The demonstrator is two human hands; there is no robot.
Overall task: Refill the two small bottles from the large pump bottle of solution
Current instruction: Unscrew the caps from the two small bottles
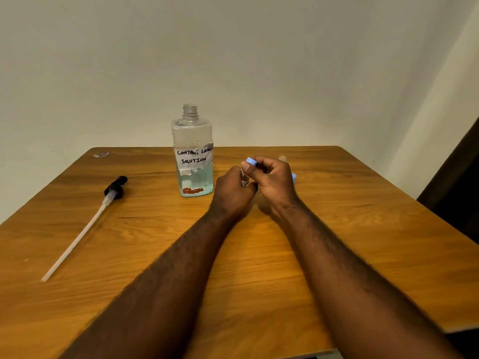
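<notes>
The wooden surface (pixel 259 268) carries a large clear bottle (pixel 193 151), upright near the far edge with its neck open (the handwritten label reads "Contact Lens Solution"). Well to its left lies the pump head (pixel 115 187), its long tube pointing toward the near left. To the bottle's right sit a blue cap (pixel 294 178) and what seems to be a small clear bottle (pixel 282 158), mostly hidden. A pale scrap (pixel 101 154) lies at the far left corner.

tabletop (pixel 375 229): was wood with visible grain, smooth, with a soft sheen
large bottle (pixel 192 136): was clear plastic, glossy
label (pixel 194 158): was white paper, matt, under shiny tape
pump head (pixel 116 187): was black plastic, slightly shiny
dip tube (pixel 75 242): was translucent whitish plastic, smooth
small bottle (pixel 244 177): looked clear and glossy
cap (pixel 251 161): was light blue plastic, matt
wall (pixel 233 60): looked painted, matt
</notes>
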